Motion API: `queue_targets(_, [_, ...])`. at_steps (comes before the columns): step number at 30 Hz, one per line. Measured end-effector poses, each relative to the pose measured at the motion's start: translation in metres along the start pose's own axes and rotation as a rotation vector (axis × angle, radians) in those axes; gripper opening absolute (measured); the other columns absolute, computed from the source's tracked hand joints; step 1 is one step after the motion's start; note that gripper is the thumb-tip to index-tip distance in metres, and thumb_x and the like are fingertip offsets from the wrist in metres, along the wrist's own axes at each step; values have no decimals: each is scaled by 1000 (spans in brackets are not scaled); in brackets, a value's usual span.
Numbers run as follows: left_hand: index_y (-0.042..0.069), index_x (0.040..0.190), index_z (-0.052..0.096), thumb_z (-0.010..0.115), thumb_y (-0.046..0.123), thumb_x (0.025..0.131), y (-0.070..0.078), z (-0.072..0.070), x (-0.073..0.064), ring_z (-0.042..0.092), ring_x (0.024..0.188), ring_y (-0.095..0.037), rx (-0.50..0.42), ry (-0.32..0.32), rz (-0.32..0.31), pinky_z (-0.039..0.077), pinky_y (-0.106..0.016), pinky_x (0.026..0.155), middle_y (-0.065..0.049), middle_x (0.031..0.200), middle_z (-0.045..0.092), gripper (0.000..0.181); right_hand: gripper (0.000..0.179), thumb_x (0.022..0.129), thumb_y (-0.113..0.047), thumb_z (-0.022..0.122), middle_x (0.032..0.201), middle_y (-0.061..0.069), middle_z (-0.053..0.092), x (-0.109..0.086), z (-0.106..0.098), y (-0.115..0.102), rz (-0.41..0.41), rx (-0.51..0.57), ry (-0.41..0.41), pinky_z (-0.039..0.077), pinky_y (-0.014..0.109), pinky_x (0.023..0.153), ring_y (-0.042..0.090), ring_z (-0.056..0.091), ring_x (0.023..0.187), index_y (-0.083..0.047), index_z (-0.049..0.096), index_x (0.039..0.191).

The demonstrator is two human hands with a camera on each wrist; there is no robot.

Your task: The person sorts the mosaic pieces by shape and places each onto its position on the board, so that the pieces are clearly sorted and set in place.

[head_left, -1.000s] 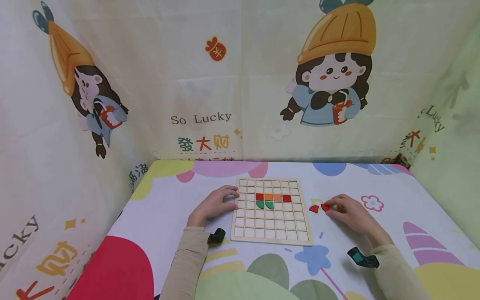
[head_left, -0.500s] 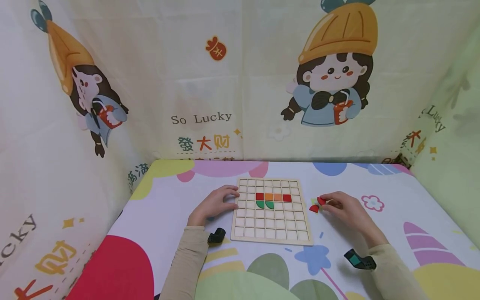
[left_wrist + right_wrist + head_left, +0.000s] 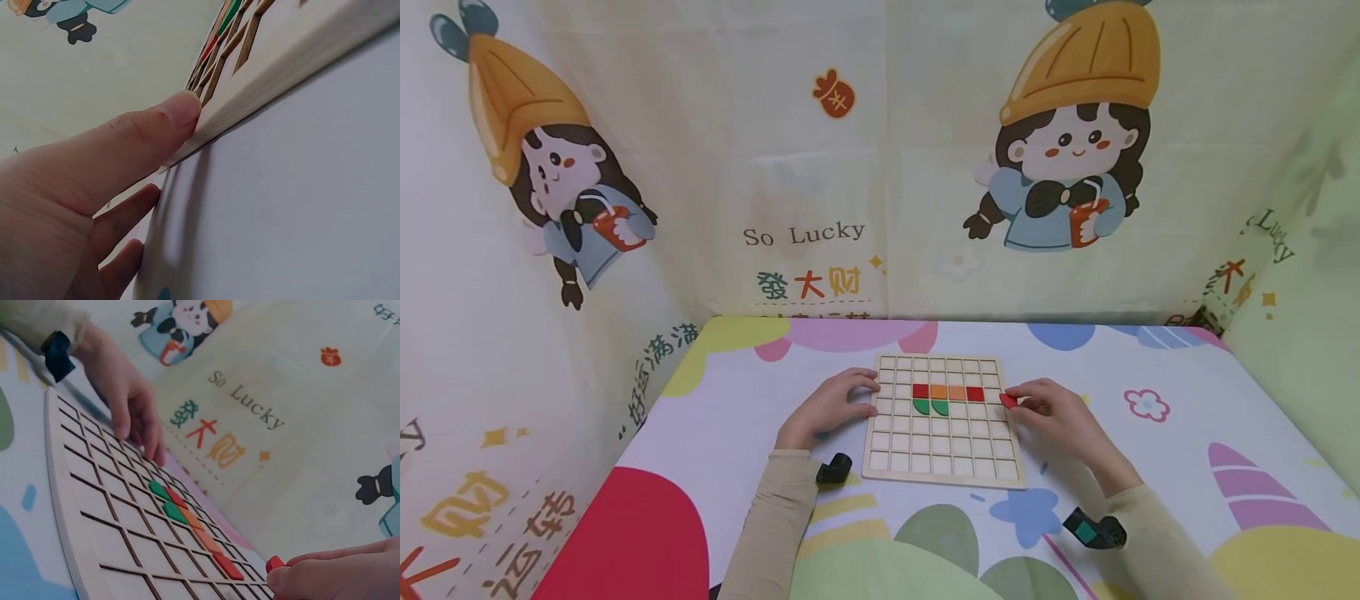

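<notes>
A wooden grid board (image 3: 943, 481) lies flat on the table. My left hand (image 3: 831, 407) rests at its left edge, fingers loosely bent and apart; in the left wrist view the thumb (image 3: 153, 128) touches the rim. My right hand (image 3: 1063, 423) pinches a red quarter-circle tile (image 3: 1008, 401) between thumb and fingers, at the board's right edge. Whether a second red tile is in the grip or behind the hand, I cannot tell. Red squares (image 3: 974, 394) flank orange squares (image 3: 938, 392) in one row. Under them are two green quarter-circle tiles (image 3: 939, 407).
A white tablecloth (image 3: 1150, 467) with colourful printed shapes covers the table. Printed curtains (image 3: 925, 208) hang behind it and along both sides. Each wrist carries a small black device (image 3: 1096, 530).
My right hand has moved left from the table to the board's right edge, carrying red quarter-circle tile. The two red tiles no longer show on the tablecloth. My left hand stays put.
</notes>
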State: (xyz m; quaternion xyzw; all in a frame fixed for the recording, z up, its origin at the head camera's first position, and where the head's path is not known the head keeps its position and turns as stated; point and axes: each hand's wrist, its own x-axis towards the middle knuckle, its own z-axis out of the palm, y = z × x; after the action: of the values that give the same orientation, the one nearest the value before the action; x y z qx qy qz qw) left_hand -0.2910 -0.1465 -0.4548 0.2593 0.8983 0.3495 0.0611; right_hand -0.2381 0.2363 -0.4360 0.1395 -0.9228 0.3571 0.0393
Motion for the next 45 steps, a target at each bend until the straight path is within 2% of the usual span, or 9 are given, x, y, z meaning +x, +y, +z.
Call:
queue_targets(4, [9, 116, 69, 76, 21, 86, 0, 0, 0, 43, 135, -23, 1, 4, -2, 35, -40, 112, -3, 142, 52, 32, 32, 86, -18, 76, 111, 8, 65, 4, 7, -8, 24, 28, -2, 56, 29, 78, 20, 64, 89, -9, 70, 117])
queue_targets(10, [9, 116, 68, 76, 20, 86, 1, 0, 0, 43, 134, -23, 6, 5, -7, 35, -40, 112, -3, 142, 52, 33, 29, 87, -15, 75, 113, 11, 64, 11, 17, -18, 17, 56, -5, 57, 41, 83, 25, 66, 93, -9, 70, 114])
queue_targets(13, [8, 116, 68, 76, 19, 86, 2, 0, -1, 43, 135, -23, 3, 1, -12, 35, -40, 112, -4, 142, 52, 33, 29, 87, -14, 75, 111, 11, 64, 14, 21, -21, 11, 64, -13, 57, 43, 83, 25, 66, 92, -8, 70, 114])
queue_targets(20, [8, 117, 68, 76, 19, 86, 2, 1, -2, 44, 134, -23, 7, 1, -15, 35, -40, 112, -4, 141, 52, 34, 29, 86, -19, 77, 110, 7, 64, 20, 32, -24, 50, 80, -48, 56, 37, 81, 20, 63, 88, -11, 70, 113])
queue_targets(28, [9, 118, 68, 76, 19, 86, 2, 0, -2, 43, 135, -22, 16, -3, -20, 34, -39, 112, -3, 142, 52, 34, 25, 86, -18, 76, 98, -1, 66, 24, 40, -32, 6, 54, -78, 49, 29, 70, 16, 55, 82, -11, 72, 109])
queue_targets(33, [8, 118, 68, 75, 19, 86, 3, 0, -2, 43, 135, -23, 18, -2, -8, 35, -39, 112, -4, 142, 52, 34, 23, 85, -14, 76, 95, 0, 64, 25, 43, -35, -5, 29, -93, 47, 29, 67, 16, 53, 78, -9, 73, 108])
queue_targets(40, [8, 118, 68, 76, 19, 86, 3, 1, -1, 43, 135, -23, 20, -1, -12, 35, -40, 112, -3, 142, 52, 34, 22, 85, -15, 77, 89, -1, 60, 26, 49, -32, -71, -53, -97, 43, 27, 64, 13, 50, 74, -10, 73, 105])
queue_targets(45, [9, 118, 68, 75, 20, 87, 4, 1, -1, 43, 135, -22, 18, 0, -14, 35, -39, 112, -3, 142, 51, 34, 21, 85, -16, 77, 89, -1, 59, 27, 51, -31, -71, -66, -78, 41, 27, 62, 15, 48, 74, -9, 74, 105])
